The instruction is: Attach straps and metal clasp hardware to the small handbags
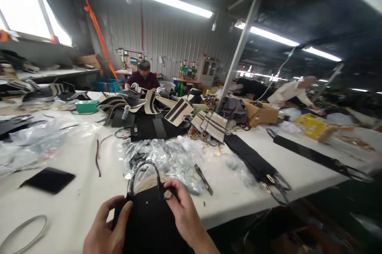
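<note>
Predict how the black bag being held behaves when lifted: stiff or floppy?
The black bag is probably fairly stiff; its top edge looks straight between the hands. Its handle likely holds shape too, since the arch's top stands untouched. Weight is hard to judge: the bag's bottom is out of frame.

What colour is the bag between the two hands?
The bag is black; the head view shows it.

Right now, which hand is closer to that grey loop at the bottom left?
Left. The left hand is to the right of the grey loop; the right hand is farther right.
</note>
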Tool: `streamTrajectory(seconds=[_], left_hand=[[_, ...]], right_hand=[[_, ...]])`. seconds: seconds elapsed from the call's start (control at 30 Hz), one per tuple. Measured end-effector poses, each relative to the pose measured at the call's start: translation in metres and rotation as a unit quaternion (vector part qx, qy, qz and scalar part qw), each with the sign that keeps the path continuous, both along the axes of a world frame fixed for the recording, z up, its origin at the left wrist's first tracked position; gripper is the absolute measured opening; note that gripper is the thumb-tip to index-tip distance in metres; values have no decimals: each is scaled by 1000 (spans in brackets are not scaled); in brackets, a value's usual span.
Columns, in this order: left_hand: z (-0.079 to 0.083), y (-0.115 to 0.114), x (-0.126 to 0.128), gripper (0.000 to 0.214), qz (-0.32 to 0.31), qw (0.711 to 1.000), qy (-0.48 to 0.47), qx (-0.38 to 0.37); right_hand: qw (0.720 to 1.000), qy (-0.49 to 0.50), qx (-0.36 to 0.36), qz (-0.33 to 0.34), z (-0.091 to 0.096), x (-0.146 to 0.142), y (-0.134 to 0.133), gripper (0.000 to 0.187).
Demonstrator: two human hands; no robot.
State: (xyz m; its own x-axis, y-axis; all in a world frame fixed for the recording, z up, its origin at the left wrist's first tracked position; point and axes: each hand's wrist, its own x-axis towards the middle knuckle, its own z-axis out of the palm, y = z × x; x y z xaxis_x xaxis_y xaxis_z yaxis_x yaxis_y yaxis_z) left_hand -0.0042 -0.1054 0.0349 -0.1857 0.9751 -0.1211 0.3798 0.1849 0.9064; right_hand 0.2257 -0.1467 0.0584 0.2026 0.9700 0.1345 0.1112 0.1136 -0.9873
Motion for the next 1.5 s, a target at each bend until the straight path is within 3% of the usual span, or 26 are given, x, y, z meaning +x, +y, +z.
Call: streamTrajectory(seconds=[0.17, 0.3, 0.4, 0.6, 0.73, 0.87, 0.97, 1.1, 1.17, 1.23, 1.37, 1.5], left_hand=[[-12, 5, -1, 69, -62, 998, 2, 6], [-18, 9, -1, 63, -87, 993, 19, 72], [-18, 6, 1, 62, -92, 994, -4, 52], [-17, -9, 3, 64, 26, 997, -61, 44], [-27, -25, 1, 87, 15, 984, -165, -60], [-25, -36, -9, 72, -38, 933, -316, -168], [-9, -20, -15, 68, -108, 932, -309, -158], [7, 38, -12, 66, -156, 979, -126, -36], [-1, 65, -5, 48, -161, 986, 1, 52], [-19, 80, 1, 39, -150, 983, 75, 79], [-59, 78, 11, 45, -127, 987, 72, 74], [-78, 71, 16, 46, -79, 990, 48, 105]], right_hand=[[999, 17, -18, -25, -16, 2, 4, 49], [995, 70, -43, -57, -27, 6, 7, 53], [992, 88, -48, -79, -31, 7, 5, 55], [994, 77, -43, -63, -42, 5, -10, 62], [996, 46, -55, -56, -60, 8, -23, 64], [995, 32, -79, -56, -63, 15, -28, 60], [996, 8, -59, -65, -52, 20, -12, 57], [993, -77, -20, -89, -50, 24, 32, 54], [984, -158, -3, -88, -63, 24, 51, 53], [967, -239, 21, -81, -81, 24, 64, 51], [939, -332, 71, -57, -112, 23, 69, 49], [939, -325, 78, -80, -121, 24, 69, 44]])
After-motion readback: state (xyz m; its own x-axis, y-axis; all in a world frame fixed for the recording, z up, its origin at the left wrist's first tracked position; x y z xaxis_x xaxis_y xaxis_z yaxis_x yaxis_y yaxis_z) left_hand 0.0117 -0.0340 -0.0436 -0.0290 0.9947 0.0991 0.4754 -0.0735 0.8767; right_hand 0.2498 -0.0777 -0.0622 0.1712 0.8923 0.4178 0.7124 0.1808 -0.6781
